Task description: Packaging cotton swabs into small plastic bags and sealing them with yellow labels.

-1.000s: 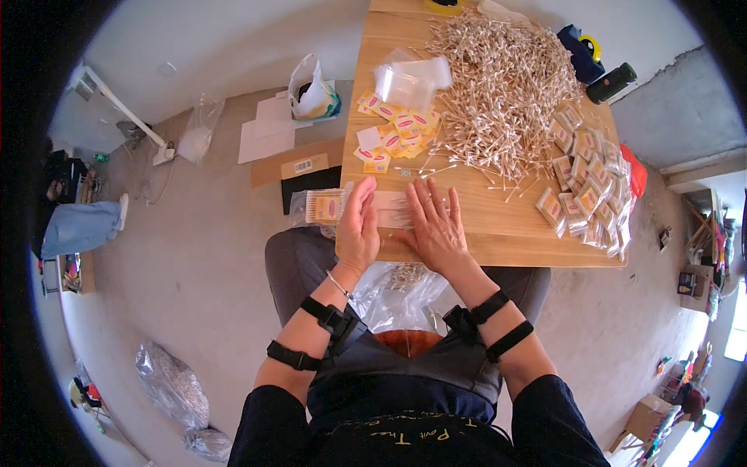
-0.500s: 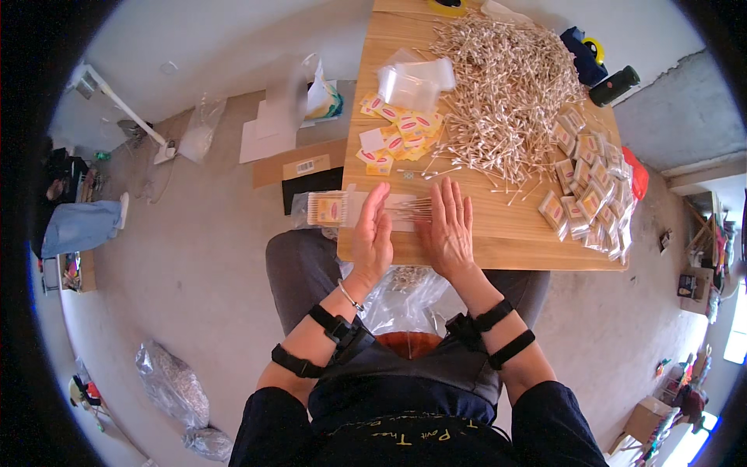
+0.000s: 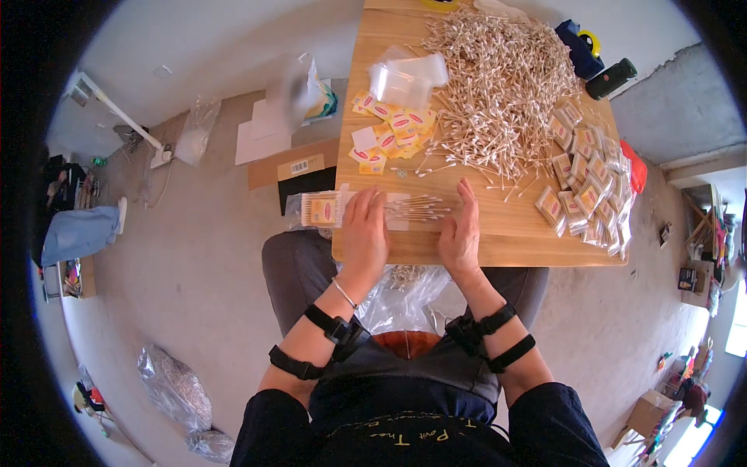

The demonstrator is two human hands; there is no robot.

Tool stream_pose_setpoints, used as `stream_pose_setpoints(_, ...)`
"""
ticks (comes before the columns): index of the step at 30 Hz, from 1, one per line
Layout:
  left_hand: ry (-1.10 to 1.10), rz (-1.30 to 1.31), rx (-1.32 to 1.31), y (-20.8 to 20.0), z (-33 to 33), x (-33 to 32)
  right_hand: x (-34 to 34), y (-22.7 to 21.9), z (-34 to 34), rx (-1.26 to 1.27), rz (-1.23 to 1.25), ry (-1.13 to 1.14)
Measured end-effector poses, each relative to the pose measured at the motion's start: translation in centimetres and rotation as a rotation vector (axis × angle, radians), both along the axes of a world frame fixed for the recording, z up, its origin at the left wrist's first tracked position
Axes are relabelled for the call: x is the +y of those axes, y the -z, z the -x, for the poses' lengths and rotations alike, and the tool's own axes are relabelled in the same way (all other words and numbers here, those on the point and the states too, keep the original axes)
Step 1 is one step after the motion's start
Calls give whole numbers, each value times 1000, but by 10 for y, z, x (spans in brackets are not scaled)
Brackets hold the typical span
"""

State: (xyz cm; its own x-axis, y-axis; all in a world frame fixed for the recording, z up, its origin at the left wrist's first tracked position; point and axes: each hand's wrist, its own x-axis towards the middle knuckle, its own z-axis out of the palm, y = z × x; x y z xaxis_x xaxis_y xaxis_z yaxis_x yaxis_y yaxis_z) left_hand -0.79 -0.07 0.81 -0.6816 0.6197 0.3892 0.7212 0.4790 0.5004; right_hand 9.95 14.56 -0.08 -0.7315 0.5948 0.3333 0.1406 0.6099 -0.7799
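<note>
A small bunch of cotton swabs (image 3: 420, 207) lies sideways on a pale sheet near the table's front edge, between my two hands. My left hand (image 3: 366, 233) covers the left ends of the swabs, its fingers stretched out; what is under the palm is hidden. My right hand (image 3: 461, 233) stands on edge just beyond the right ends, fingers straight and thumb apart, holding nothing. Left of my left hand, at the table's corner, sits a clear bag packed with swabs and a yellow card (image 3: 321, 209).
A large heap of loose cotton swabs (image 3: 506, 93) covers the back of the table. Yellow cards (image 3: 393, 136) and clear plastic bags (image 3: 405, 78) lie left of it. Filled packs (image 3: 587, 183) are piled at the right, near a dark cylinder (image 3: 611, 79).
My right hand has turned from palm-down over the swabs to upright and moved right, uncovering them. My left hand has tipped over onto their left ends.
</note>
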Motion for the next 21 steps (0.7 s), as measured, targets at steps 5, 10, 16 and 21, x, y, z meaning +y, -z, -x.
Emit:
stream_pose_setpoints(5,-6,93,-29,-1,11,-4,1,6,-5,18,4,-10)
stream_pose_setpoints(10,20,-18,-10,-3,11,-7,2,9,-6,29,147,-20)
stream_pose_setpoints(16,253,-38,-100,8,-6,3,-1,14,13,182,424,-48)
stream_pose_setpoints(21,128,-102,-59,5,-6,8,-9,15,19,318,678,-130)
